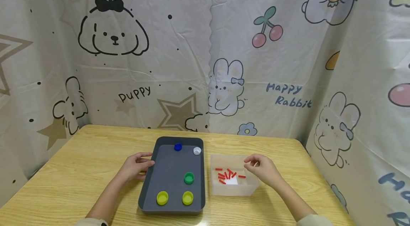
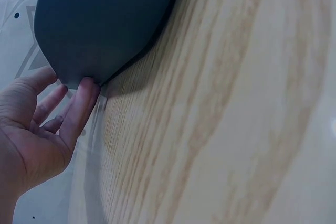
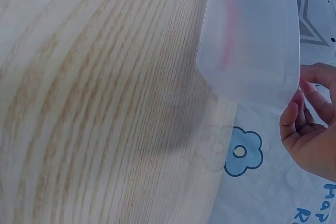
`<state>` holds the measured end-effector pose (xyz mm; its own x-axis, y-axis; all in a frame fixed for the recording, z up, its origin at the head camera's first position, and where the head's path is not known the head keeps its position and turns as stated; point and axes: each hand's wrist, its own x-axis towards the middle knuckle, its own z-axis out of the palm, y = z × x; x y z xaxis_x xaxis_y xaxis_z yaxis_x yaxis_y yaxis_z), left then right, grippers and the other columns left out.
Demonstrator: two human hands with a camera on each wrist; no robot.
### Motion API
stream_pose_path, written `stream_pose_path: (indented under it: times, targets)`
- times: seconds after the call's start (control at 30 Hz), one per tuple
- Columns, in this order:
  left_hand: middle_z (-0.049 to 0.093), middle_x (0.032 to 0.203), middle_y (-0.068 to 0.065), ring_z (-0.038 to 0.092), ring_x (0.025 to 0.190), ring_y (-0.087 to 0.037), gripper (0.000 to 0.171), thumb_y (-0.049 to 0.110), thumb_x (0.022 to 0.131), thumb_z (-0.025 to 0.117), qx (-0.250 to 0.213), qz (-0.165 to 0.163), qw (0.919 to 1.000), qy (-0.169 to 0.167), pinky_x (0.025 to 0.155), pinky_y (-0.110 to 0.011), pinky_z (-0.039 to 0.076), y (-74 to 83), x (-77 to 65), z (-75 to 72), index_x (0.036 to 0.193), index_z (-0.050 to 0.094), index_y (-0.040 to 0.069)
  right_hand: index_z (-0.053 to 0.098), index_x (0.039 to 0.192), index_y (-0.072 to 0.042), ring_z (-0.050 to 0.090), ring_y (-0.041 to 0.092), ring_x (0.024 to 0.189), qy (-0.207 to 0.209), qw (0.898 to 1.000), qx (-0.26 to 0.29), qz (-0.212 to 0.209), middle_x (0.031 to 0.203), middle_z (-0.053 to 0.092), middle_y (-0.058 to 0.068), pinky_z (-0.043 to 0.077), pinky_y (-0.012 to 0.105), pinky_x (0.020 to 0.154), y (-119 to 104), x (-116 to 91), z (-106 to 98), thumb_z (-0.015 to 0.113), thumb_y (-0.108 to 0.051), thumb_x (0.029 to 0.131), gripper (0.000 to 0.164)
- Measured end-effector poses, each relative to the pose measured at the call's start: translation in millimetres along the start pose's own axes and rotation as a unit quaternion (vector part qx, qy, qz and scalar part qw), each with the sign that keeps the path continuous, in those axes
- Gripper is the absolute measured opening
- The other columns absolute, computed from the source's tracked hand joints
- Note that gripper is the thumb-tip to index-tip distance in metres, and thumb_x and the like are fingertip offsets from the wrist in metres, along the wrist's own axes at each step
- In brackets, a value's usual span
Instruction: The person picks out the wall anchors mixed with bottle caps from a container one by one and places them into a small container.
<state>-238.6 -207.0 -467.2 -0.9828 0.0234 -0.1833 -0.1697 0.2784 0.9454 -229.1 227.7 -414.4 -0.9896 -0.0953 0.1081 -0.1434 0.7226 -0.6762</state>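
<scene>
A grey tray (image 1: 173,169) stands on the wooden table, with bottle caps inside: a blue cap (image 1: 178,147), a white cap (image 1: 197,151), a green cap (image 1: 189,178) and two yellow caps (image 1: 162,198). My left hand (image 1: 137,167) touches the tray's left side, its fingers only slightly bent at the outer wall. To the right is a translucent plastic box (image 1: 232,191) with several short red sticks (image 1: 230,174) lying in it. At its right rim my right hand (image 1: 262,169) is loosely curled, fingertips reaching over the edge; nothing shows between them.
Wooden table (image 1: 105,147) surrounds the tray and box. A printed curtain (image 1: 176,58) hangs behind the table and along both sides. A white patch (image 1: 231,180) shows at the bottom of the plastic box. A narrow strip of table separates tray and box.
</scene>
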Motion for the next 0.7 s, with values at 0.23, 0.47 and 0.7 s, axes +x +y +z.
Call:
stream_pose_path:
  times: [0.23,0.47,0.7]
  targets:
    - [0.059,0.117,-0.019,0.061,0.08,-0.017,0.056,0.026,0.088,0.066,0.002,0.002,1.0,-0.002,0.062,-0.035,0.056,0.2,1.3,0.3,0.136,0.046,0.004,0.068,0.089,-0.01,0.048,0.011,0.068,0.01,1.0,-0.001,0.004,0.077,0.058,0.0,0.041,0.022,0.06,-2,1,-2,0.067,-0.015,0.085,0.006]
    - [0.058,0.118,-0.019,0.061,0.08,-0.017,0.055,0.028,0.088,0.065,-0.006,0.003,1.0,0.002,0.062,-0.035,0.056,-0.9,2.5,1.7,0.136,0.046,0.005,0.069,0.09,-0.01,0.048,0.01,0.069,0.019,1.0,0.006,-0.002,0.081,0.062,0.001,0.041,0.022,0.062,-8,1,-5,0.067,-0.016,0.086,0.009]
    - [0.058,0.118,-0.02,0.064,0.082,-0.017,0.054,0.03,0.091,0.062,0.0,0.008,1.0,0.004,0.064,-0.035,0.056,3.3,1.3,0.6,0.136,0.046,0.004,0.069,0.091,-0.01,0.048,0.01,0.069,0.03,1.0,0.0,-0.001,0.083,0.061,0.001,0.041,0.021,0.06,-10,1,-6,0.067,-0.018,0.086,0.01]
